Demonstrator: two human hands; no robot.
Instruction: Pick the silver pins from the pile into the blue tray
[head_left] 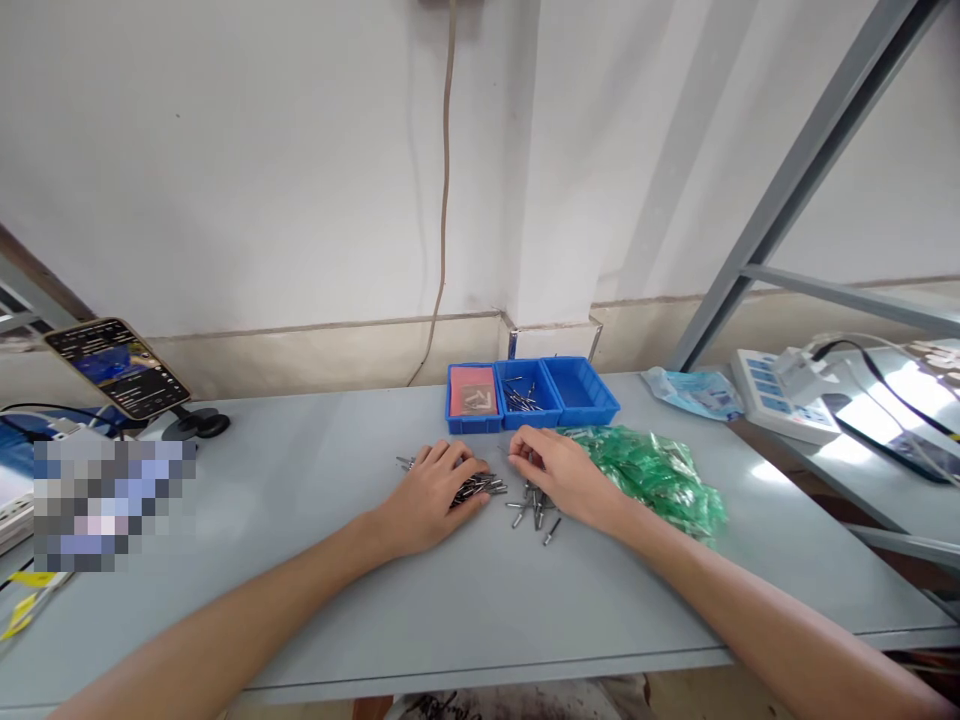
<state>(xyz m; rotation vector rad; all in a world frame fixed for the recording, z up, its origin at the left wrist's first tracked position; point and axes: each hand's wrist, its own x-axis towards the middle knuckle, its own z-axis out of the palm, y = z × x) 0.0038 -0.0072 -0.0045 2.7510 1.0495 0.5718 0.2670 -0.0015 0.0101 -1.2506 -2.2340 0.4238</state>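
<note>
Lying loose: a heap of small metal pins [487,488] sits on the grey table [480,610], straight in front of the person, with a few strays spread toward the near edge.
Left hand: the left hand [435,495] rests palm down on the left part of the heap, fingers curved loosely over a bundle of pins whose tips stick out to the right. Whether it grips them or only covers them cannot be told.
Right hand: the right hand [559,475] lies palm down just right of the heap, fingers bent, fingertips [519,452] down near the pins. Whether a pin is pinched under them is hidden.
Blue tray: a three-part blue tray [609,408] stands just beyond the hands, against the wall.
Left compartment: a reddish pad [474,398] with something pale on it.
Middle compartment: a small number of pins [523,399].
Green bags: a pile of small green plastic bags [660,475] lies touching the right wrist's far side.
Progress, as judged: only a few pins are in the tray, while by far the most are on the table between the hands, so most of the work seems left.
Around: a phone on a stand [116,368] at far left, a power strip [780,395] at right.
</note>
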